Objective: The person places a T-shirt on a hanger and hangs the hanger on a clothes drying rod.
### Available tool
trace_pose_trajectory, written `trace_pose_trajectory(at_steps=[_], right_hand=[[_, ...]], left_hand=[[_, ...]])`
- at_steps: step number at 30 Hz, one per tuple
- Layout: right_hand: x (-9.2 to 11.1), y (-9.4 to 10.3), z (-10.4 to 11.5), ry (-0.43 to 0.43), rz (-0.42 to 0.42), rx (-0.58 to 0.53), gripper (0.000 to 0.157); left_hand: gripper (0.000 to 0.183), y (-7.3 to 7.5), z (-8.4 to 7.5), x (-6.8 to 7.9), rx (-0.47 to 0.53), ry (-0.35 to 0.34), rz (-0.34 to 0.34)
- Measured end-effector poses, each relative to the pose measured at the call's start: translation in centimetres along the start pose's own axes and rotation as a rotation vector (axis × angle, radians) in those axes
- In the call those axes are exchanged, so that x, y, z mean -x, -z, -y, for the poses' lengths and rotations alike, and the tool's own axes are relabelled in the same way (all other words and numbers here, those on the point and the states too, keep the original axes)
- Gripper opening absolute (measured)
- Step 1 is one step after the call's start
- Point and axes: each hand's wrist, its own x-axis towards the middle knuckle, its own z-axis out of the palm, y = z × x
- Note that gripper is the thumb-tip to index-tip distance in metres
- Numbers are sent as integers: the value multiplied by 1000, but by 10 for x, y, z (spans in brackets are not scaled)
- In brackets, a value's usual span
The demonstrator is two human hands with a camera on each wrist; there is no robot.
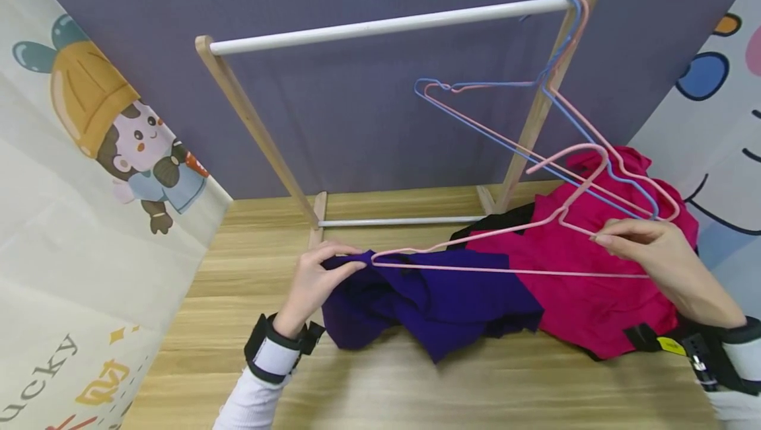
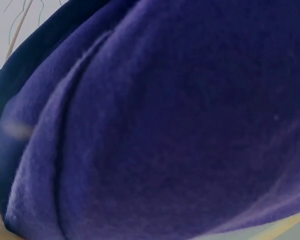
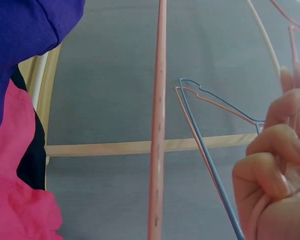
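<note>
Pinching the upper left edge of a purple garment (image 1: 440, 304) between the thumb and fingers of the left hand (image 1: 318, 275), just beside the left tip of a pink hanger (image 1: 505, 271). Gripping that hanger near its other shoulder with the right hand (image 1: 660, 251), with thumb and fingers drawn in on the wire, and with the same curled fingers at the edge of the right wrist view. Impossible to tell, at the left tip, between cloth over the wire and cloth behind it. Drooping in loose folds around and below the lower bar, in the case of the purple garment, and filling most of the left wrist view. Next to it, on the right, lying crumpled in magenta cloth (image 1: 582, 298), with black cloth (image 1: 493, 224) along its left edge. Below all this, resting on a wood-grain surface (image 1: 452, 394). Facing a rack with a white rail (image 1: 380, 28) and wooden posts (image 1: 255, 119), before a grey-blue panel (image 1: 368, 126). Hooked over the right end of the rail, along with a blue hanger (image 1: 499, 84), in a second pink hanger (image 1: 676, 209). At far left, printed with a cartoon figure (image 1: 143, 133) in a yellow hat
</note>
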Motion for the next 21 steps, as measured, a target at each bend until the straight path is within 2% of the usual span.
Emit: trace_pose_trajectory(at_steps=[7, 16, 21], right_hand=[[2, 2, 5, 0, -34, 6, 25], [2, 4, 14, 34, -59, 2, 20], [2, 5, 16, 39, -40, 13, 19]], left_hand=[[16, 2, 1, 1, 46, -31, 68], [14, 2, -2, 3, 50, 47, 100], [13, 2, 1, 5, 47, 40, 112]])
